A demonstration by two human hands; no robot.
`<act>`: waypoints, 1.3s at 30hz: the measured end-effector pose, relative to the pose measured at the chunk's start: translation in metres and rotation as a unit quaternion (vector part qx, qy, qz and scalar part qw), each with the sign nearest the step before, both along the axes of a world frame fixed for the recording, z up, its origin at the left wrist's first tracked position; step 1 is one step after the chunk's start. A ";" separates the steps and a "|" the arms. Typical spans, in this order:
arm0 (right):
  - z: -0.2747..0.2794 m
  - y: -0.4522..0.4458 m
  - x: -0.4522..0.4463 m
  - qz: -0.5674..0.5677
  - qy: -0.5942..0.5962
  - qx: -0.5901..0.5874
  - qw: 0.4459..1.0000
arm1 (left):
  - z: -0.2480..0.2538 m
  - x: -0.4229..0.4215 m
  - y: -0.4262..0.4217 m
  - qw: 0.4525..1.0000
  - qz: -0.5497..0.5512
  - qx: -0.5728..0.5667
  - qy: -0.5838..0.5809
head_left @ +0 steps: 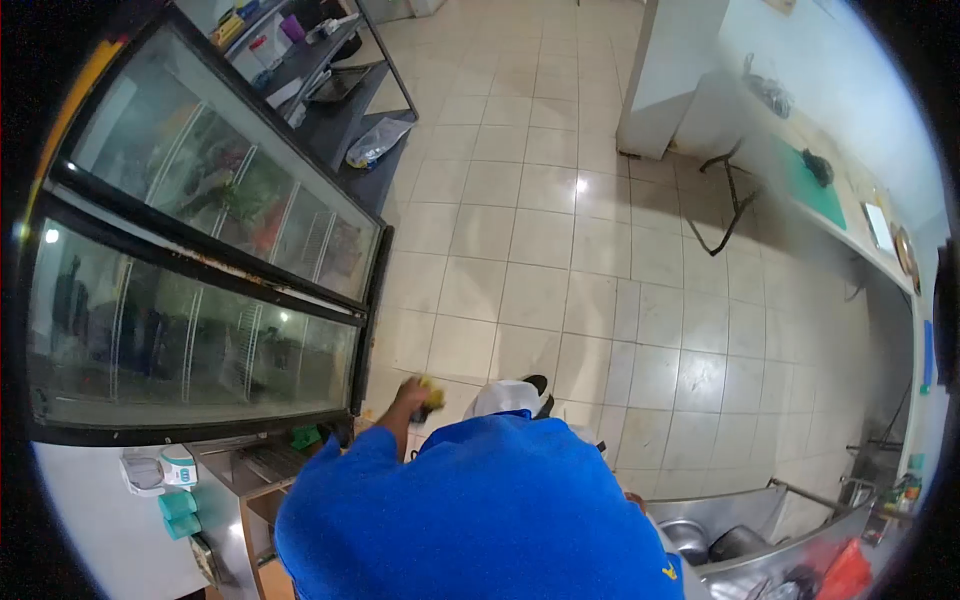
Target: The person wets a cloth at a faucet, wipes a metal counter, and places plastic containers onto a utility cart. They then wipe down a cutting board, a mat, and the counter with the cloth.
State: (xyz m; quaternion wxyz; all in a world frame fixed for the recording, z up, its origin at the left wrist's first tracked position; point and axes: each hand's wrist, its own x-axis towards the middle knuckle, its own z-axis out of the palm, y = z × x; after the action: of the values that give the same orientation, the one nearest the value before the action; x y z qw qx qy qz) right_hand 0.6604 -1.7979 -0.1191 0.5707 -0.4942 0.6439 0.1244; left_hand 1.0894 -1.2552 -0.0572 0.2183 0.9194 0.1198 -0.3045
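Note:
My left hand [410,394] is out in front of my blue shirt [480,510], low over the tiled floor and close to the fridge's lower corner. Its fingers are closed round a small yellow, sponge-like thing [432,393], blurred, with something dark just beneath it. My right hand does not show; only a sliver of skin appears at the right side of the shirt, near the sink. Below me, a white garment [503,399] and a dark shoe [537,384] are partly visible.
A glass-door fridge [210,240] stands left, with a dark shelf rack [335,115] beyond. At lower right is a metal sink [740,507] holding pots [687,537]. A counter with a green board [812,185] runs along the right wall, near a pillar [672,75].

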 end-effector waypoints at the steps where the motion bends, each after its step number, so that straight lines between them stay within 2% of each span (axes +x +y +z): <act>1: 0.011 -0.009 -0.004 -0.063 -0.010 0.003 0.998 | 0.006 0.052 -0.043 0.998 -0.035 -0.010 -0.043; 3: 0.022 -0.027 0.004 -0.140 -0.026 0.005 0.990 | 0.064 0.138 -0.149 0.993 -0.031 -0.084 -0.079; 4: 0.024 -0.039 0.009 -0.152 -0.020 0.008 0.988 | 0.076 0.172 -0.191 0.983 -0.064 -0.092 -0.144; 7: 0.014 -0.075 0.053 -0.097 -0.037 0.050 0.993 | 0.125 0.239 -0.298 0.963 -0.055 -0.162 -0.208; 9: 0.010 -0.105 0.075 -0.043 -0.062 0.069 0.995 | 0.145 0.247 -0.355 0.954 -0.061 -0.198 -0.218; 10: 0.008 -0.122 0.086 -0.018 -0.078 0.072 0.994 | 0.148 0.240 -0.378 0.939 -0.018 -0.263 -0.220; 11: 0.006 -0.141 0.094 0.003 -0.092 0.070 0.993 | 0.085 0.250 -0.378 0.936 -0.021 -0.289 -0.200; 12: 0.006 -0.163 0.102 0.014 -0.097 0.066 0.993 | 0.067 0.245 -0.389 0.933 0.032 -0.331 -0.140; 13: 0.007 -0.187 0.113 0.020 -0.104 0.064 0.992 | 0.055 0.227 -0.390 0.953 -0.007 -0.276 -0.128; 14: 0.007 -0.212 0.122 0.014 -0.112 0.066 0.991 | 0.103 0.190 -0.417 0.969 -0.041 -0.168 -0.179; 15: 0.006 -0.240 0.127 0.004 -0.125 0.077 0.989 | 0.075 0.175 -0.407 0.981 -0.068 -0.145 -0.114; 16: 0.007 -0.272 0.133 -0.008 -0.139 0.095 0.986 | 0.052 0.150 -0.396 0.996 -0.056 -0.028 -0.066; 17: 0.007 -0.308 0.138 -0.029 -0.163 0.132 0.977 | 0.007 0.127 -0.372 0.987 -0.126 0.097 -0.035; 18: 0.011 -0.341 0.147 -0.042 -0.167 0.142 0.975 | -0.006 0.108 -0.362 0.977 -0.161 0.141 0.020; 20: 0.063 -0.410 0.202 -0.029 -0.094 0.026 0.995 | -0.004 0.084 -0.357 0.967 -0.168 0.152 0.114; 24: 0.068 -0.546 0.275 -0.102 -0.132 -0.048 0.985 | 0.003 0.105 -0.404 0.967 -0.122 0.142 0.172; 27: 0.060 -0.610 0.348 -0.074 -0.167 -0.086 0.979 | -0.004 0.150 -0.457 0.973 -0.119 0.125 0.156; 30: 0.084 -0.644 0.450 -0.022 -0.209 -0.038 0.977 | -0.037 0.222 -0.533 0.980 -0.162 0.076 0.082; 32: 0.110 -0.660 0.515 0.029 -0.210 0.017 0.977 | -0.072 0.289 -0.608 0.985 -0.172 -0.032 -0.009; 33: 0.117 -0.667 0.538 0.059 -0.219 0.037 0.973 | -0.062 0.316 -0.668 0.943 0.133 -0.297 0.075; 34: 0.123 -0.675 0.558 0.092 -0.229 0.057 0.968 | -0.073 0.349 -0.714 0.943 0.054 -0.321 0.064; 35: 0.123 -0.687 0.574 0.165 -0.240 0.063 0.955 | 0.008 0.363 -0.800 0.872 0.164 -0.429 0.169; 36: 0.125 -0.703 0.592 0.238 -0.252 0.068 0.935 | -0.019 0.393 -0.841 0.903 0.122 -0.391 0.132; 37: 0.142 -0.718 0.611 0.288 -0.274 0.077 0.914 | 0.041 0.398 -0.911 0.928 0.074 -0.364 0.028; 39: 0.166 -0.756 0.636 0.306 -0.275 0.094 0.907 | 0.074 0.413 -0.981 0.898 0.018 -0.439 0.016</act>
State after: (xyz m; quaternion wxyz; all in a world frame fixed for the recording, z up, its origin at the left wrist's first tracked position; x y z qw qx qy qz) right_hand 1.2967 -2.5541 0.0465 0.7028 -0.6255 0.2640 0.2123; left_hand 1.5025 -2.2364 0.0165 0.6030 0.7229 -0.0058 -0.3371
